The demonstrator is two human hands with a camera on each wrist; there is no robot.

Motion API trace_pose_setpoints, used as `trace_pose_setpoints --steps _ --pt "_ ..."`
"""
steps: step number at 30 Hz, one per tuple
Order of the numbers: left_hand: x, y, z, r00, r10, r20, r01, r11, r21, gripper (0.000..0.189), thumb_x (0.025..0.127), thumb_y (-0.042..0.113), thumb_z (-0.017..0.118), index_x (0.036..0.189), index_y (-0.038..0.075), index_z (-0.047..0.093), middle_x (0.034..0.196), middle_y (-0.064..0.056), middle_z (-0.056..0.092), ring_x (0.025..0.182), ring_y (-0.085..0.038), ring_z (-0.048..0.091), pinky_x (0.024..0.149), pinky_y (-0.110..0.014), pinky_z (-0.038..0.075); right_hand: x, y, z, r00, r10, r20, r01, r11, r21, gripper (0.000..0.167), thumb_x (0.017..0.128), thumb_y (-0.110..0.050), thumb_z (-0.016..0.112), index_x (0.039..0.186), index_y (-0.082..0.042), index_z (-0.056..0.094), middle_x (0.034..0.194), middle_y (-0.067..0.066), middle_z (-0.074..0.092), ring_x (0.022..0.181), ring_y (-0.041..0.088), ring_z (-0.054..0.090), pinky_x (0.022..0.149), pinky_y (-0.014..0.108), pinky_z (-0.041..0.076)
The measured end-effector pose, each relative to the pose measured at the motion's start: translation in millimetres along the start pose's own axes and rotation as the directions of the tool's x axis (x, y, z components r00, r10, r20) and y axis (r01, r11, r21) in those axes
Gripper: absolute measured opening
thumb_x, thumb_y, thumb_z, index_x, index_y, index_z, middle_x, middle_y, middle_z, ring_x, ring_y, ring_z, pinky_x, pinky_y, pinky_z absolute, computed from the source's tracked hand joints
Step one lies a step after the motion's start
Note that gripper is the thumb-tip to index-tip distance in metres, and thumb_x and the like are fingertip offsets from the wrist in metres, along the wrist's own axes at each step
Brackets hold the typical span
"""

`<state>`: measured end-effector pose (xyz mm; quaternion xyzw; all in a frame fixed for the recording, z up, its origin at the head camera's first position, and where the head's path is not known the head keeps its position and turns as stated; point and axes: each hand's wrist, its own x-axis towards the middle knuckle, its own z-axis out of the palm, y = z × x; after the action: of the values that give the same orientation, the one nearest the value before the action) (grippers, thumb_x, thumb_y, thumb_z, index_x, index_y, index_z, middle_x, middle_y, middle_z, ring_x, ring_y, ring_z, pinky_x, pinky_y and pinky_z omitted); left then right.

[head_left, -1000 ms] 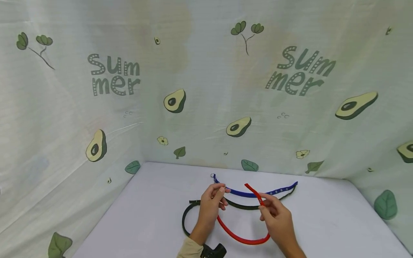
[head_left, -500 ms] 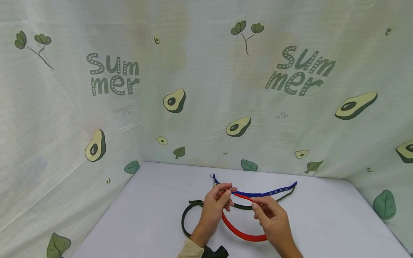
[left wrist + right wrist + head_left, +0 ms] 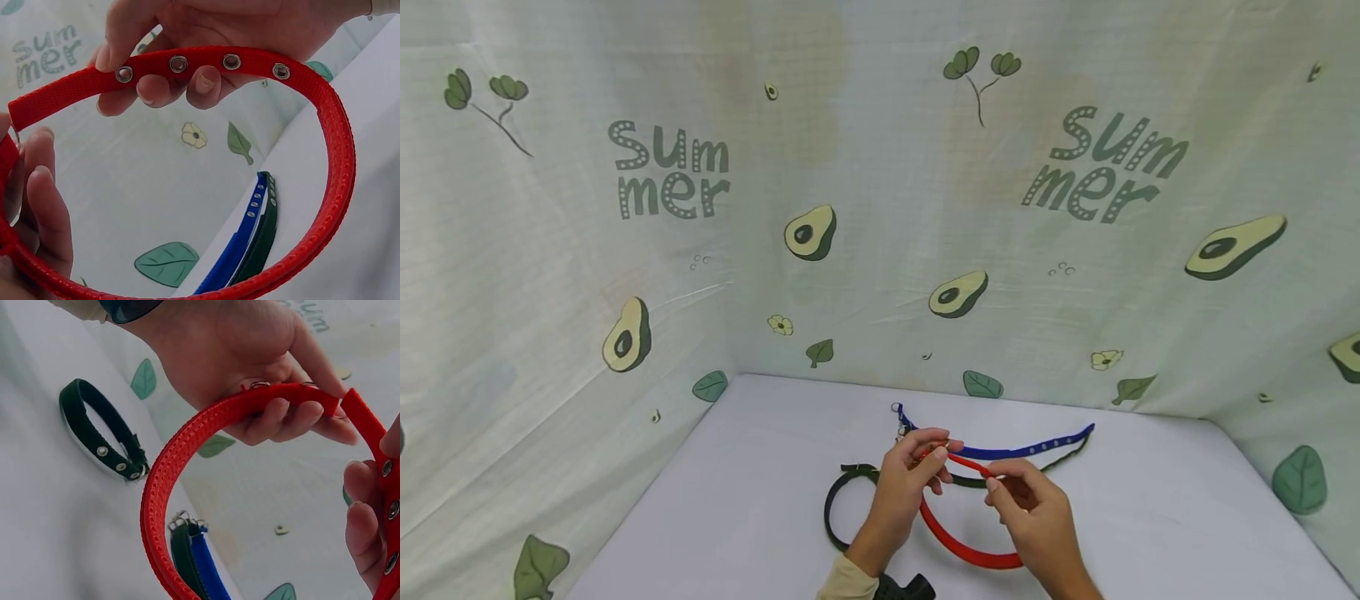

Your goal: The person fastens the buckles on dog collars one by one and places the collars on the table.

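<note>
A red pet collar (image 3: 973,557) with metal eyelets hangs in a loop between the two hands. My left hand (image 3: 898,479) pinches its buckle end, and the ring and buckle are partly hidden by the fingers. My right hand (image 3: 1037,508) holds the eyelet end between thumb and fingers; several eyelets show along this strap (image 3: 206,60) in the left wrist view. In the right wrist view the strap tip (image 3: 354,403) meets the metal at the buckle end. Whether it passes through the buckle I cannot tell.
Behind the hands lies a blue collar (image 3: 992,454) alongside a dark green collar (image 3: 967,482). A second dark green collar (image 3: 828,510), closed in a loop, rests at the left on the white table (image 3: 737,500). A printed curtain (image 3: 880,333) stands around the table.
My right hand has moved left and lowered the collar's eyelet end from an upward tilt to the buckle end in my left hand. The left hand has shifted slightly right.
</note>
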<state>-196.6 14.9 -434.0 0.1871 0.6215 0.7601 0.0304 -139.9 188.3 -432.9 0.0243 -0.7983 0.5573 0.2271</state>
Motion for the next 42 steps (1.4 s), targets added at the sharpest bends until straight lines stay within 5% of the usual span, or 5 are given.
trace_pose_setpoints --steps 24,42 --pt "-0.5 9.0 -7.1 0.995 0.015 0.095 -0.017 1.000 0.025 0.028 0.100 0.020 0.063 0.126 0.007 0.062 0.118 -0.006 0.072 0.080 -0.016 0.067 0.070 -0.026 0.055 -2.0 -6.1 4.3 0.999 -0.015 -0.047 0.015 1.000 -0.005 0.020 0.091 -0.002 0.073 0.106 -0.013 0.069 0.101 -0.004 0.068 0.072 0.018 0.066 0.060 0.030 0.058" --pt "-0.3 9.1 -7.2 0.995 0.004 0.103 -0.008 0.999 0.035 0.027 0.099 0.018 0.065 0.123 0.007 0.064 0.114 -0.007 0.072 0.081 -0.017 0.068 0.069 -0.023 0.054 -3.5 -12.2 6.4 0.998 0.018 -0.060 -0.016 0.999 0.037 0.019 0.091 0.000 0.072 0.106 -0.010 0.069 0.100 0.000 0.067 0.073 0.021 0.065 0.060 0.030 0.058"
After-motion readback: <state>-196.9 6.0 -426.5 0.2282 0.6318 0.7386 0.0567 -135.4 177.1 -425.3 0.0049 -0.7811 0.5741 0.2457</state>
